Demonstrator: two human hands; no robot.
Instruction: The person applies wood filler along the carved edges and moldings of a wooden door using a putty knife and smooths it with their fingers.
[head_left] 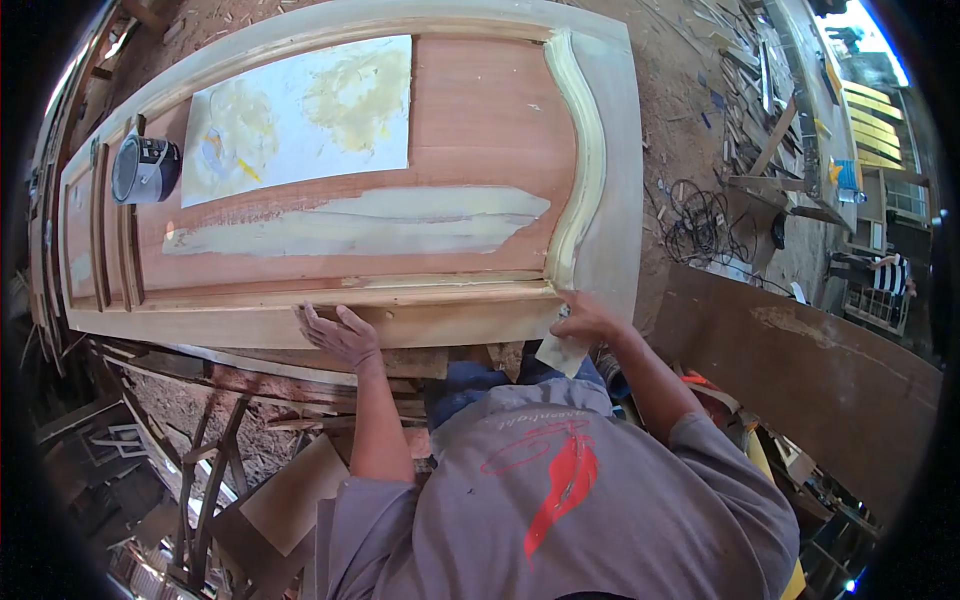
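A wooden door panel (470, 110) lies flat in front of me, with pale filler (400, 218) spread in a long patch and along the curved moulding (583, 130) at its right. My left hand (342, 335) rests at the near edge, fingers spread, holding nothing. At the near right corner, by the lower end of the moulding, my right hand (588, 318) holds a thin pale sheet (562, 354), its index finger reaching onto the frame. On the panel lies a white board (300, 115) smeared with filler. An open can (146, 170) stands at the panel's left.
A brown board (800, 380) leans at the right. Black cable (700, 220) and wood scraps lie on the ground beyond the door. Wooden frames (205, 480) stand at the lower left. Part of another person in striped clothing (890, 275) shows at the far right.
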